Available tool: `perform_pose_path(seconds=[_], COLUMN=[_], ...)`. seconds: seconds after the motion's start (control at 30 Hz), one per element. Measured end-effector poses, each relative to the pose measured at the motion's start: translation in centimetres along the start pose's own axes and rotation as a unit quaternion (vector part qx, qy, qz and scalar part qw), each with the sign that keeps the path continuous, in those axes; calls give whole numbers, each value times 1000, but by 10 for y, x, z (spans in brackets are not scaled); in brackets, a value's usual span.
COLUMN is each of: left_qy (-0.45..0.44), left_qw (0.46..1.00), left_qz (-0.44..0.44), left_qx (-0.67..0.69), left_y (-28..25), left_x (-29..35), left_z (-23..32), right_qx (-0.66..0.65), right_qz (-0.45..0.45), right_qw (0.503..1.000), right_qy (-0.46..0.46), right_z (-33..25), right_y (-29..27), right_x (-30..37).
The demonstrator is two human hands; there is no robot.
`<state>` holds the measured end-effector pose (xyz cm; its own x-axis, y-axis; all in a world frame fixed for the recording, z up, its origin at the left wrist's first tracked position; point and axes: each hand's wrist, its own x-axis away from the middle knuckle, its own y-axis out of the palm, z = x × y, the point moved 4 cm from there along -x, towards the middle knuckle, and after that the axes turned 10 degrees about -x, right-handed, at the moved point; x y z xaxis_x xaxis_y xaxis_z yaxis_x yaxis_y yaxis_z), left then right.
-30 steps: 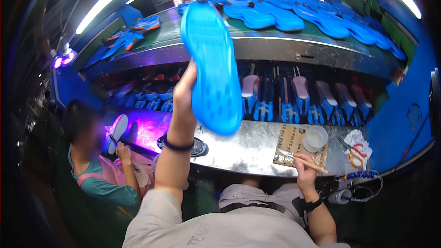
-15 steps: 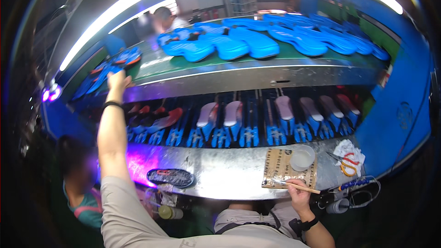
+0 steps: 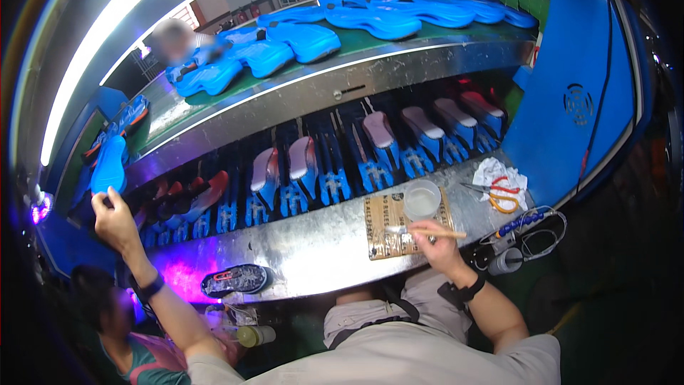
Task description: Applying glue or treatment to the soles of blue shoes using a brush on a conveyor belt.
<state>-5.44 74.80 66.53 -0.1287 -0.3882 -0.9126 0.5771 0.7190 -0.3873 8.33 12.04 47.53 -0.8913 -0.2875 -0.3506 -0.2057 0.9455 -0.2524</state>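
A blue sole [image 3: 109, 165] is pinched at its lower end by the fingertips of the left hand [image 3: 114, 218], which is stretched far out to the left. The sole stands directly above those fingers, its long axis running upward and away from them onto the end of the green belt [image 3: 235, 96], where more blue soles [image 3: 299, 39] are laid out further right. The right hand is well apart from it, so the left is clearly the nearer one.

The right hand [image 3: 436, 246] is closed narrowly on a thin wooden brush [image 3: 427, 231], held nearly level, tip pointing left of the fingers. Just above those fingers a small clear cup [image 3: 422, 200] sits on a brown card [image 3: 385, 232]. Right of them, red-and-yellow scissors [image 3: 500, 194] lie on a white rag [image 3: 491, 172]. Beyond, shoe lasts [image 3: 303, 164] are racked in a row above the steel bench [image 3: 313, 249].
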Motion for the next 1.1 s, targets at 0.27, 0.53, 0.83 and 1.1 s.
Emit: perform_pose_path(seconds=[0.27, 0.53, 0.83, 1.1], left_qy=[-129, -264, -269, -316], left_qw=[959, 719, -13, 109], left_qz=[129, -311, -647, -679], left_qx=[215, 562, 714, 654], left_y=[-123, -101, -181, -179], left_x=[53, 189, 340, 381], left_z=[-5, 54, 140, 140], right_qx=[130, 256, 206, -101], right_qz=[6, -42, 18, -90], right_qw=[991, 962, 978, 990], right_qy=[-14, 89, -11, 50], right_z=[-2, 12, -5, -32], right_y=[-40, -41, -43, 18], right_x=[-52, -74, -66, -25])
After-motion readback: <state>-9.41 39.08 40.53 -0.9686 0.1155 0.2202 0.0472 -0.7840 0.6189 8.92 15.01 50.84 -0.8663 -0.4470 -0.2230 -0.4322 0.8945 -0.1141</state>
